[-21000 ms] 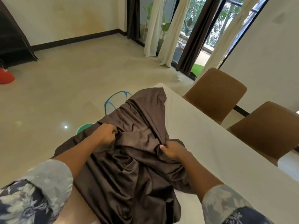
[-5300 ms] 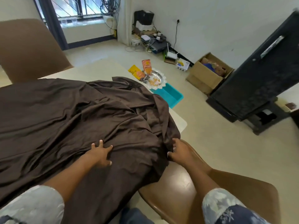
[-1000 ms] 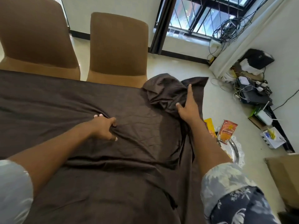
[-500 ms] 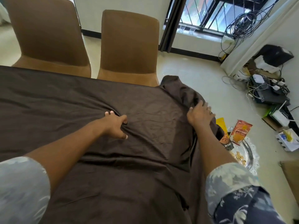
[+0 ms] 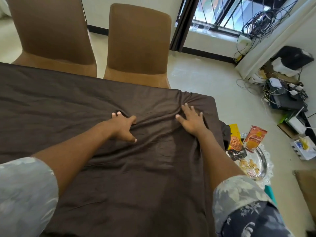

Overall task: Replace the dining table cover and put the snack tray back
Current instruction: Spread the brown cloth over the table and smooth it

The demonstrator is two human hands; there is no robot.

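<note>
A home dining room. Two chairs [image 5: 138, 40] stand at the table cover's [image 5: 68, 103] far edge. Cables [image 5: 282, 94] clutter the floor [image 5: 205, 79] by a window [image 5: 220, 12].

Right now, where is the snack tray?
Head view, lower right: the snack tray sits off the table, below the right edge of the brown cover, with the almond packet at its far side.
</note>
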